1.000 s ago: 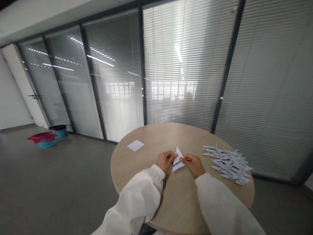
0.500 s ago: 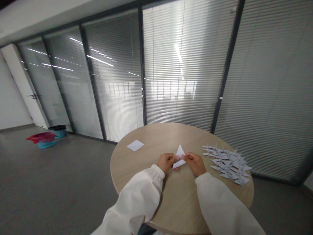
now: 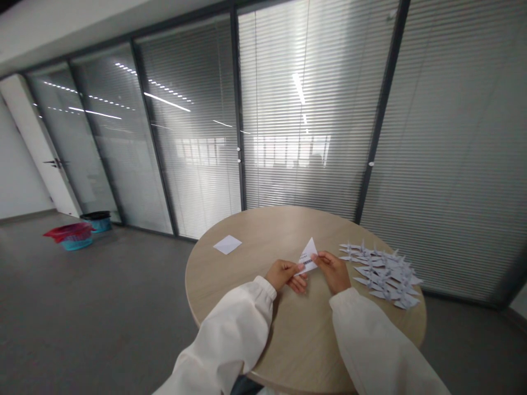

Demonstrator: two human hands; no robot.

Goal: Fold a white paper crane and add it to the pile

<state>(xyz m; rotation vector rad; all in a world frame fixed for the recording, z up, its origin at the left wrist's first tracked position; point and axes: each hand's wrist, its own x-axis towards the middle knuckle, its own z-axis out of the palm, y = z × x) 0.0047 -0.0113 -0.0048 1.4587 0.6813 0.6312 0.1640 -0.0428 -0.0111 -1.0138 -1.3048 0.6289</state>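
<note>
The left hand (image 3: 283, 275) and right hand (image 3: 331, 272) both hold a folded paper triangle (image 3: 308, 257) in a closed grip. Paper birds (image 3: 381, 276) sit nearby on the tabletop (image 3: 263, 230).

white paper triangle (image 3: 309, 249) with black barcode stripes (image 3: 307, 263), on a pale wood-grain table (image 3: 251, 236)

A round pale-wood table (image 3: 247, 225) stood at the lower middle of the frame. Toward its upper left lay a single square of white paper (image 3: 227, 244), and along its right side spread a loose crowd of folded paper cranes (image 3: 381, 273). On the grey floor (image 3: 123, 307) at far left sat two teal baskets (image 3: 76, 243), one lined in red.
</note>
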